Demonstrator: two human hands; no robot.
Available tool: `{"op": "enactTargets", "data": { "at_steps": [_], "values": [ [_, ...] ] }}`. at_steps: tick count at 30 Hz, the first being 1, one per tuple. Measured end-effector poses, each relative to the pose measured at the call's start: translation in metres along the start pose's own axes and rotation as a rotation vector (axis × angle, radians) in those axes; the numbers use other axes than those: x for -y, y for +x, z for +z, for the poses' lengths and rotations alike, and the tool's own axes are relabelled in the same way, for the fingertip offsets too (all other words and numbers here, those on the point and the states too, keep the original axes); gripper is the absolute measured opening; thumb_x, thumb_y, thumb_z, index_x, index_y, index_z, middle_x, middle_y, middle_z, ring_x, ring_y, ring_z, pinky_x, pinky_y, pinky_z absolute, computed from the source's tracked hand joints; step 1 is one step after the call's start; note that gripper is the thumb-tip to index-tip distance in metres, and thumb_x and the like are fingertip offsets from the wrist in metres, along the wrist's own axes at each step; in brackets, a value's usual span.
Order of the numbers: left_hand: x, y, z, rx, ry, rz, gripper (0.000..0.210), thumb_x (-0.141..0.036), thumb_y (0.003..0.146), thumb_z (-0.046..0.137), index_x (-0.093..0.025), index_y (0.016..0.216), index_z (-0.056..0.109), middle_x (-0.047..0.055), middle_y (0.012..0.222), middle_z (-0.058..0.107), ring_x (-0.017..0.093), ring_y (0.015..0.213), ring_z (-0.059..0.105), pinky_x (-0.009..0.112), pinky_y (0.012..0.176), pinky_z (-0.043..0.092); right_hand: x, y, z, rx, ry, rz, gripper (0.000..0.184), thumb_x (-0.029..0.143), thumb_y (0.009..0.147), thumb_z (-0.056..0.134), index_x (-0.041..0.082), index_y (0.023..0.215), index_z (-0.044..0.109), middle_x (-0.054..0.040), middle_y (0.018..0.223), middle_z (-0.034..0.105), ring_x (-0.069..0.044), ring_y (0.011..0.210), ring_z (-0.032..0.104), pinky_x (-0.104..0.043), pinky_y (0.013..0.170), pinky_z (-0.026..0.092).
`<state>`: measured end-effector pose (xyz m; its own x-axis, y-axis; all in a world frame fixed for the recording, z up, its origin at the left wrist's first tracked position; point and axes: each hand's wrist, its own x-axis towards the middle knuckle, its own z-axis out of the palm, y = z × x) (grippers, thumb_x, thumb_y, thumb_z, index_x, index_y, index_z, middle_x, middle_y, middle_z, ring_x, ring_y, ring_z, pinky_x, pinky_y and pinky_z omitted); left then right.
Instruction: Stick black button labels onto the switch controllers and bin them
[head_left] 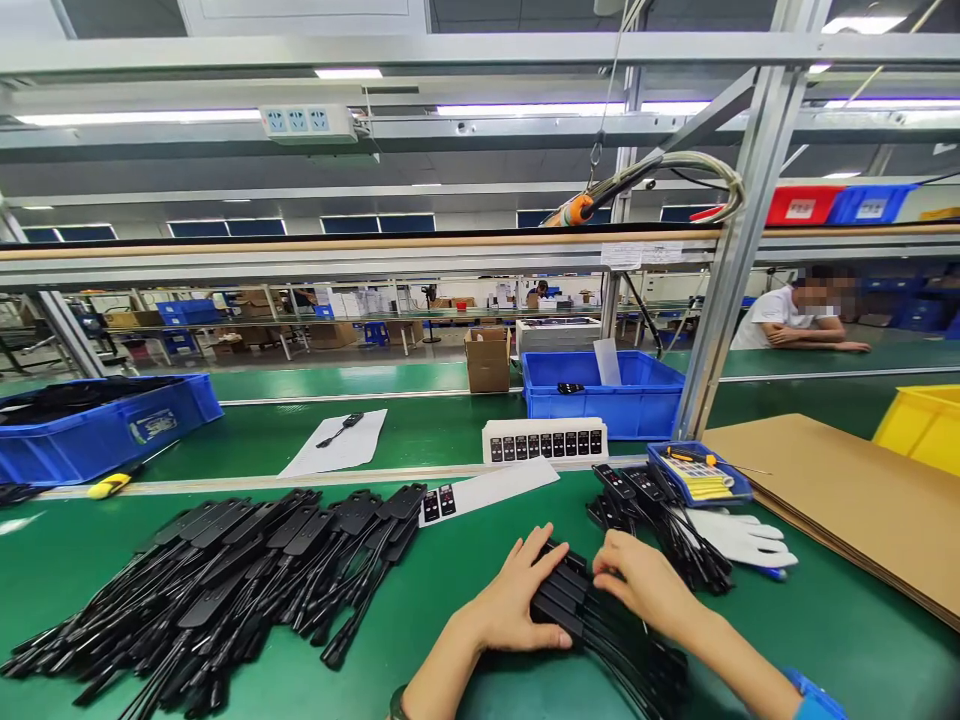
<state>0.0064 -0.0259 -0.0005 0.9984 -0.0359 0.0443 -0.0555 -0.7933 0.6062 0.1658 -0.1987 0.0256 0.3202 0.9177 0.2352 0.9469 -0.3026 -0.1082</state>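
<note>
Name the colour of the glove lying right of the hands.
White glove, seen clearest in the head view.

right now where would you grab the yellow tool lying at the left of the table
Probably by its yellow handle, pinched across its width from above. It lies flat on the green table, just in front of the blue bin, with open mat around it. Both hands, left hand and right hand, rest on a stack of black parts, far from it.

small stack of black parts (571,600) partly hidden under both hands, label print (545,445) too small to read, far benches blurred
</note>
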Motion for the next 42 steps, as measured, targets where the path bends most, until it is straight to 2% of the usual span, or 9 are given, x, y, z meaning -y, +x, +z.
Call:
{"op": "enactTargets", "data": {
  "at_steps": [3, 6, 12, 16, 19, 25, 28, 33, 42],
  "values": [
    [-0.005, -0.001, -0.003, -0.019, -0.027, 0.015, 0.101, -0.068, 0.062, 0.066, -0.026, 0.143, 0.026, 0.013, 0.152, 0.016, 0.035, 0.139, 0.011, 0.057, 0.111, 0.004, -0.021, 0.011, -0.005, -0.151, -0.061, 0.195, 0.015, 0.031, 0.088, 0.057, 0.016, 0.09, 0.06, -0.0098, 0.09, 0.061, -0.026, 0.085, 0.061, -0.033, 0.071, 0.047],
    [-0.005, -0.002, -0.003, -0.059, -0.061, 0.042, 0.103, -0.068, 0.059, 0.069, -0.025, 0.143, 0.027, 0.015, 0.146, 0.024, 0.035, 0.136, 0.02, 0.054, 0.112, 0.012, -0.041, 0.022, -0.003, -0.143, -0.166, 0.334, 0.044, 0.031, 0.082, 0.063, 0.004, 0.113, 0.051, -0.0234, 0.099, 0.061, -0.037, 0.09, 0.061, -0.042, 0.072, 0.047],
    [-0.002, -0.002, 0.001, -0.073, -0.077, 0.077, 0.108, -0.07, 0.058, 0.068, -0.026, 0.145, 0.021, 0.014, 0.142, 0.027, 0.035, 0.133, 0.025, 0.05, 0.111, 0.02, -0.049, 0.023, -0.005, -0.1, -0.089, 0.198, 0.052, 0.009, 0.083, 0.041, 0.008, 0.136, 0.04, -0.0152, 0.112, 0.061, -0.026, 0.092, 0.062, -0.035, 0.077, 0.048],
    [-0.002, -0.002, 0.002, -0.09, -0.082, 0.043, 0.108, -0.071, 0.054, 0.07, -0.028, 0.143, 0.028, 0.014, 0.146, 0.014, 0.039, 0.137, 0.012, 0.054, 0.111, 0.019, -0.042, 0.015, -0.004, -0.155, -0.067, -0.149, 0.056, 0.0, 0.08, 0.033, 0.02, 0.128, 0.055, -0.0117, 0.111, 0.061, -0.025, 0.096, 0.057, -0.04, 0.082, 0.044],
    [-0.001, -0.002, 0.003, -0.118, -0.096, 0.002, 0.11, -0.071, 0.047, 0.073, -0.025, 0.139, 0.034, 0.014, 0.15, -0.003, 0.042, 0.138, -0.002, 0.055, 0.111, 0.017, -0.04, 0.007, 0.005, -0.07, 0.079, -0.331, 0.054, 0.002, 0.083, 0.033, 0.027, 0.122, 0.06, -0.0089, 0.116, 0.059, -0.023, 0.104, 0.054, -0.041, 0.088, 0.042],
    [0.004, -0.001, 0.006, -0.083, -0.114, -0.005, 0.129, -0.07, 0.048, 0.074, -0.018, 0.147, 0.01, 0.019, 0.152, -0.008, 0.037, 0.14, -0.004, 0.051, 0.113, 0.011, -0.026, 0.003, 0.017, 0.073, 0.373, -0.066, 0.049, 0.022, 0.086, 0.046, 0.017, 0.135, 0.044, -0.01, 0.112, 0.06, -0.02, 0.084, 0.059, -0.036, 0.085, 0.048],
    [0.008, -0.001, 0.008, -0.099, -0.113, 0.003, 0.131, -0.069, 0.049, 0.074, -0.018, 0.147, 0.003, 0.018, 0.152, -0.008, 0.036, 0.14, -0.003, 0.05, 0.113, 0.01, -0.015, 0.01, 0.018, 0.073, 0.307, -0.033, 0.042, 0.026, 0.089, 0.043, 0.01, 0.127, 0.053, -0.0147, 0.115, 0.059, -0.024, 0.098, 0.057, -0.04, 0.092, 0.045],
    [0.007, -0.002, 0.007, -0.131, -0.15, 0.026, 0.123, -0.066, 0.047, 0.077, -0.021, 0.145, 0.018, 0.017, 0.148, 0.006, 0.038, 0.138, 0.009, 0.049, 0.113, 0.017, -0.016, 0.02, 0.014, 0.149, 0.237, -0.082, 0.053, 0.001, 0.078, 0.035, 0.01, 0.127, 0.054, -0.0137, 0.124, 0.056, -0.022, 0.113, 0.051, -0.037, 0.1, 0.039],
    [0.0, 0.0, 0.005, -0.157, -0.165, 0.067, 0.111, -0.057, 0.045, 0.081, -0.023, 0.138, 0.032, 0.013, 0.132, 0.027, 0.032, 0.122, 0.039, 0.044, 0.106, 0.033, -0.019, 0.019, -0.002, 0.266, 0.161, -0.092, 0.055, 0.002, 0.071, 0.053, 0.009, 0.126, 0.055, -0.0174, 0.112, 0.06, -0.03, 0.103, 0.057, -0.043, 0.091, 0.043]
  ]
}}
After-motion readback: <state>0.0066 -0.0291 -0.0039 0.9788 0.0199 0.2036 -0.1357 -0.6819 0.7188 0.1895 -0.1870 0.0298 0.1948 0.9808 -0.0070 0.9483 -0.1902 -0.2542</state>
